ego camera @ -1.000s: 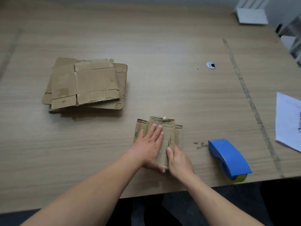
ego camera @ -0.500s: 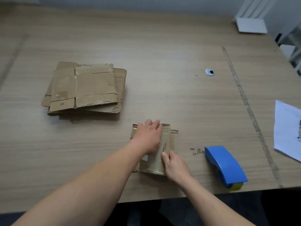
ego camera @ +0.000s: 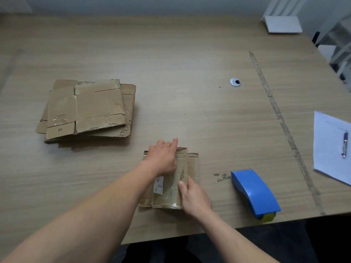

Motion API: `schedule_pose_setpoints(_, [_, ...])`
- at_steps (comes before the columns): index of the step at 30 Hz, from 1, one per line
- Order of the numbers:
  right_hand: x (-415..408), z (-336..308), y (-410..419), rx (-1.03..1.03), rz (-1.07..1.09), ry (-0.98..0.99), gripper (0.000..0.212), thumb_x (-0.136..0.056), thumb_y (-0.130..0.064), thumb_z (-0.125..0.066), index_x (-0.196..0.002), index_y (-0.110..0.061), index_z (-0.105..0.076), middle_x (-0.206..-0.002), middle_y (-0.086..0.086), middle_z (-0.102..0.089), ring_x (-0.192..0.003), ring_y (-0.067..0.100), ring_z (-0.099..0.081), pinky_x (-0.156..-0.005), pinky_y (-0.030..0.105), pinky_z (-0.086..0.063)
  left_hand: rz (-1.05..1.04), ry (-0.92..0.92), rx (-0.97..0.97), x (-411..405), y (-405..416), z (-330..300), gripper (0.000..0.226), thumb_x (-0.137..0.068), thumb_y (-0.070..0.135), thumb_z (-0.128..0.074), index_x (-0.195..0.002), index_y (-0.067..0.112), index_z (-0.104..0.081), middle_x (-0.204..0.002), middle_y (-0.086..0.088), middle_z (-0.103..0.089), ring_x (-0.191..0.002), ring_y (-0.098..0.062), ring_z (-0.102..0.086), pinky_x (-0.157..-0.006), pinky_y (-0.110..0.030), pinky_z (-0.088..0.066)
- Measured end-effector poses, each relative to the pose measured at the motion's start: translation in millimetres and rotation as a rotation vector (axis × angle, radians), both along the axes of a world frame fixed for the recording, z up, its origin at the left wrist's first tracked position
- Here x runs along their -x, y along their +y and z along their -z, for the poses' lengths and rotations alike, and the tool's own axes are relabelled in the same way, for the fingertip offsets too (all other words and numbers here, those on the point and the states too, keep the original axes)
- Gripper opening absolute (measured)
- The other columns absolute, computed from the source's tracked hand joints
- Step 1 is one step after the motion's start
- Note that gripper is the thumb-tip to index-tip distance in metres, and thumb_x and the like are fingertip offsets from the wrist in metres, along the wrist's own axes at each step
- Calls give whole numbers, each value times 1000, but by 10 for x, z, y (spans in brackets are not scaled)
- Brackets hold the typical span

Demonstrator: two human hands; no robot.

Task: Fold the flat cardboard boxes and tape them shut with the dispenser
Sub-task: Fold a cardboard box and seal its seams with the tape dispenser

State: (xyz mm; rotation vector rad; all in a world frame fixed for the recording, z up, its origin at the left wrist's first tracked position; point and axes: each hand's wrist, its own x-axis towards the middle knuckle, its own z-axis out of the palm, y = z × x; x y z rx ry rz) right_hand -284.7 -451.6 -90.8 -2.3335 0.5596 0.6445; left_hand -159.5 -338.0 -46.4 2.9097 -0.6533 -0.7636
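A small flat cardboard box [ego camera: 167, 194] with clear tape and a white label lies near the table's front edge. My left hand [ego camera: 163, 158] presses flat on its far half, fingers reaching past its far edge. My right hand [ego camera: 193, 198] grips its near right edge, thumb on top. A blue tape dispenser [ego camera: 254, 190] with a yellowish roll lies on the table to the right of the box, untouched. A stack of flat cardboard boxes [ego camera: 87, 111] sits at the left, apart from both hands.
A white sheet of paper [ego camera: 330, 149] with a pen [ego camera: 345, 144] lies at the right edge. A round cable grommet [ego camera: 235, 82] sits mid-table. A strip of old tape residue [ego camera: 284, 130] runs along the right. A white object [ego camera: 283, 24] stands far right.
My left hand slid away from me along the box, from its near half to its far end. My right hand shifted slightly along the box's right edge.
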Motion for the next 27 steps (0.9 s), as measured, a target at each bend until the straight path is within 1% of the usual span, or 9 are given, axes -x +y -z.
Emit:
schedule_pose_setpoints(4, [-17, -33, -5, -10, 1, 40, 53, -103, -57, -30, -148, -32, -42, -140, 0, -61, -128, 28, -57, -100, 39, -48, 22, 53, -17, -36, -18, -83, 80, -93, 27, -43, -156, 11, 2, -145, -11, -44, -133, -34, -32, -102, -49, -35])
schedule_pose_setpoints(7, [-25, -46, -45, -101, -4, 61, 53, -101, -58, -34, -147, -35, -45, -143, -2, -60, -130, 26, -56, -103, 39, -47, -64, 100, 213, 2, 19, -159, 86, -92, 26, -50, -157, 15, 6, -163, -8, -17, -145, -31, -23, -116, -44, -27])
schedule_pose_setpoints(9, [-56, -60, -78, -184, 22, 41, 47, -101, -55, -39, -140, -33, -53, -140, -2, -63, -128, 25, -57, -102, 36, -47, -235, -43, 376, 90, 83, -117, 83, -91, 25, -52, -157, 15, -3, -166, -3, -6, -149, -26, -16, -121, -37, -18])
schedule_pose_setpoints(12, [-121, -145, -105, -297, 135, -5, 46, -103, -49, -44, -136, -24, -61, -140, 0, -63, -129, 21, -56, -105, 32, -43, -658, -105, 375, 278, 217, 0, 61, -92, 31, -54, -145, 11, -31, -151, -14, -33, -137, -33, -36, -109, -40, -32])
schedule_pose_setpoints(16, [-223, -88, -82, -457, 343, -7, 56, -86, -70, -40, -103, -31, -76, -122, -6, -72, -116, 16, -64, -108, 38, -46, -1023, 407, 634, 461, 279, 39, 33, -95, 40, -52, -99, 10, -64, -112, -16, -66, -100, -31, -64, -86, -38, -52])
schedule_pose_setpoints(18, [-271, 40, -104, -522, 461, -68, 72, -74, -84, -33, -96, -33, -78, -115, -4, -75, -111, 20, -67, -105, 46, -50, -1092, 455, 745, 468, 314, -21, 40, -90, 49, -52, -85, 12, -66, -102, -17, -71, -93, -31, -69, -88, -44, -56])
schedule_pose_setpoints(22, [-392, -472, -98, -732, 758, -141, 68, -100, -67, -30, -98, -14, -73, -99, 10, -76, -97, 28, -69, -83, 43, -55, -1226, 481, 1020, 436, 393, -311, 55, -95, 63, -40, -85, 14, -64, -87, -8, -71, -78, -25, -66, -78, -40, -54])
schedule_pose_setpoints(25, [-485, -624, -220, -922, 844, -279, 71, -100, -67, -30, -76, -10, -65, -82, 14, -69, -80, 26, -63, -73, 38, -45, -1250, 494, 1227, 378, 506, -520, 64, -92, 73, -32, -88, 15, -59, -88, -6, -66, -90, -26, -64, -87, -45, -43])
schedule_pose_setpoints(27, [-543, -745, -238, -1060, 850, -314, 79, -93, -76, -31, -86, -8, -70, -87, 16, -70, -83, 29, -65, -77, 40, -47, -1225, 512, 1328, 388, 567, -654, 76, -87, 79, -29, -102, 12, -62, -96, -13, -65, -99, -28, -65, -93, -50, -42])
